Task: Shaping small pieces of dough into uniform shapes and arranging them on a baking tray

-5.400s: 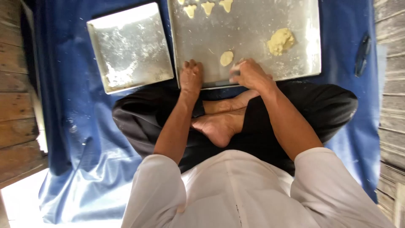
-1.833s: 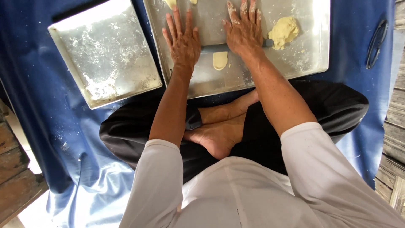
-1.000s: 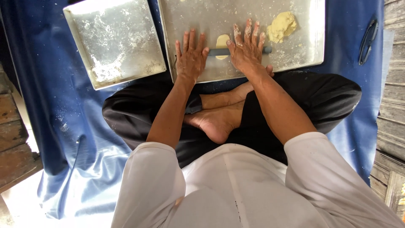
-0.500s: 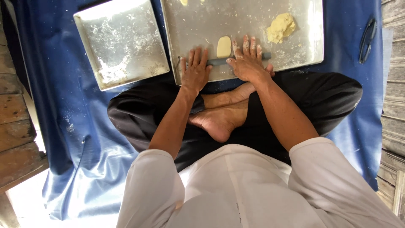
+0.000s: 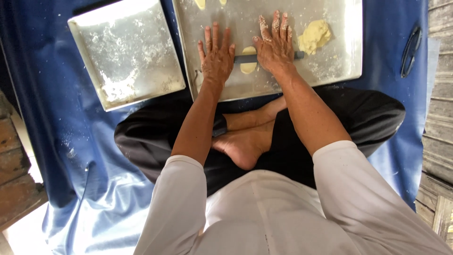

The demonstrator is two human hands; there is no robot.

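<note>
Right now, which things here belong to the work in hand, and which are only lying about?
In use: left hand, right hand, rolling pin, dough disc, big tray.
Lying about: dough lump, small tray, black tool, blue sheet.

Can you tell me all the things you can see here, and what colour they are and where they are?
big metal tray: one, silver and floury, on the cloth in front of the knees
small metal tray: one, silver with white flour, to the left of the big one
rolling rod: one, dark, lying across the big tray under both palms
dough oval: one, pale yellow, under the rod between the hands
dough lump: one, yellow, on the big tray to the right
blue cloth: one, spread over the wooden floor
dark tool: one, on the cloth at far right; kind unclear
left hand: flat on the rod
right hand: flat on the rod, floury
</note>
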